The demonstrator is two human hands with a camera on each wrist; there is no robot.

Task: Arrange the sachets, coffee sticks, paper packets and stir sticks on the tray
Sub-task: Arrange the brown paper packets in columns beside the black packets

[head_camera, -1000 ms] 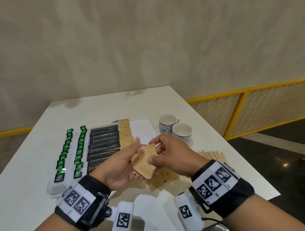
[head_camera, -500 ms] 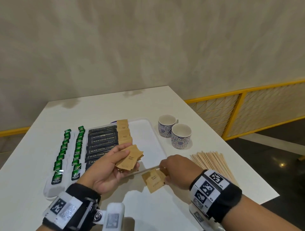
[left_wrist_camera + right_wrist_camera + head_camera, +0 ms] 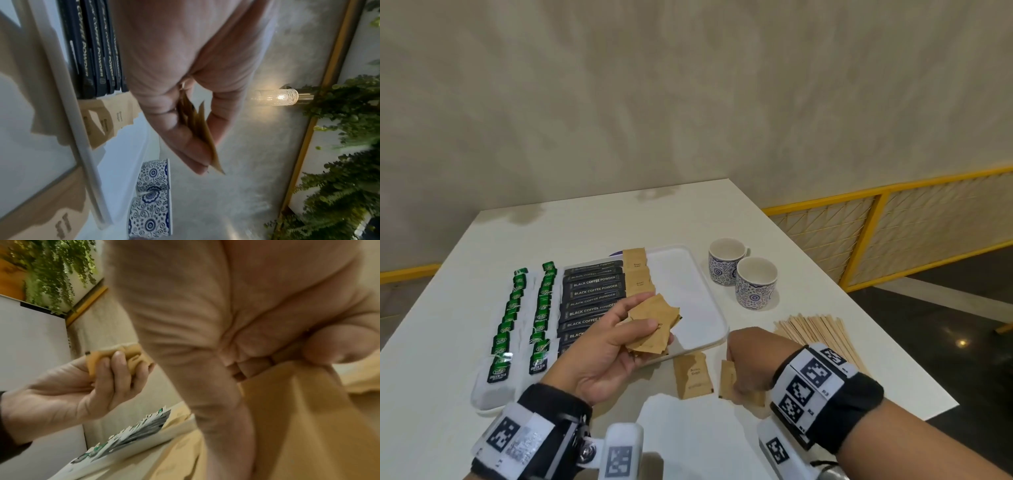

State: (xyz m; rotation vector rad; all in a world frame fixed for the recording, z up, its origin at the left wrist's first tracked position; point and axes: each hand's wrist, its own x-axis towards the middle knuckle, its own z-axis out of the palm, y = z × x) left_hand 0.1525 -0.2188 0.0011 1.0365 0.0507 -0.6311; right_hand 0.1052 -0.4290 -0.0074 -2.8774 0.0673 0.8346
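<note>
Since half a second ago the right hand (image 3: 751, 363) has slid nearer along the table (image 3: 592, 226) onto the loose paper packets (image 3: 692, 375); the left hand (image 3: 609, 346) has barely shifted, same fan of packets in it.

Step in hand, as I read it: collecting brown paper packets to extend the column on the tray (image 3: 688, 274). Sachets and coffee sticks look placed; stir sticks untouched.

Hands:
- Left: thumb and fingers curled round a small fanned stack of held packets (image 3: 654, 322), above the tray's near edge.
- Right: fingers curled down on a packet at the near edge of the table; the wrist view shows fingertips bearing on brown paper, but whether it's actually pinched I can't tell.

Next move probably needs: lift that flat packet by an edge, add it to the stack, then lay them near of the tray column (image 3: 638, 274).

Things:
- Packets: thin brown kraft, small dark print, serrated ends.
- Green tea sachets (image 3: 524, 315): two rows, far left.
- Black coffee sticks (image 3: 594, 291): overlapping column, right of them.
- Stir sticks (image 3: 815, 334): flat wooden fan, off the tray, right.
- Two patterned cups (image 3: 743, 274) beyond the sticks.
</note>
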